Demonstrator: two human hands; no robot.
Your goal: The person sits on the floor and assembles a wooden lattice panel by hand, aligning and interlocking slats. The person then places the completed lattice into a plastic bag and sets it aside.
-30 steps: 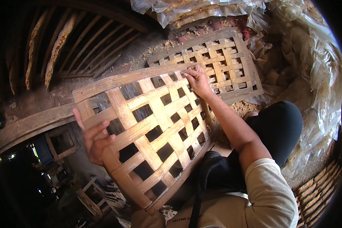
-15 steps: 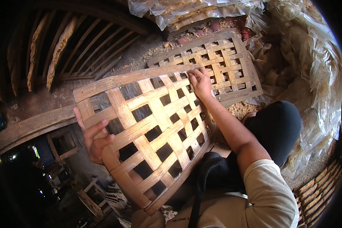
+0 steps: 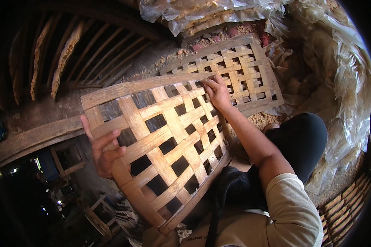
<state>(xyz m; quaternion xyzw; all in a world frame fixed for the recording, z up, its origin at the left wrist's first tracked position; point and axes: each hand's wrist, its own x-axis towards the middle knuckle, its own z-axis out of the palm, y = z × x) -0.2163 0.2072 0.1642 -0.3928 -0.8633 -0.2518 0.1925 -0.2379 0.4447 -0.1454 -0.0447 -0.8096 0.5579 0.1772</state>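
A rectangular tray of woven bamboo strips in a wooden frame (image 3: 165,136) is held up tilted in front of me. My left hand (image 3: 107,154) grips its left end, with the thumb and fingers hooked round the frame and my forearm showing through the gaps from behind. At the far upper edge, my right hand (image 3: 216,92) is closed in a pinch by the inner side of the frame rail. Whether anything small sits between those fingertips is hidden. Behind it, a second woven tray (image 3: 245,76) lies on the ground.
Crumpled clear plastic sheeting (image 3: 338,82) covers heaps at the right and far side. Crumbly tan bits (image 3: 261,119) litter the ground. A slatted wooden rack (image 3: 99,53) stands at the far left. More slats (image 3: 346,206) show at the lower right. My bent knee (image 3: 305,136) is beside my right arm.
My right hand has slid slightly left along the tray's upper edge. The tray has shifted very slightly right and down, with my left hand still gripping it.
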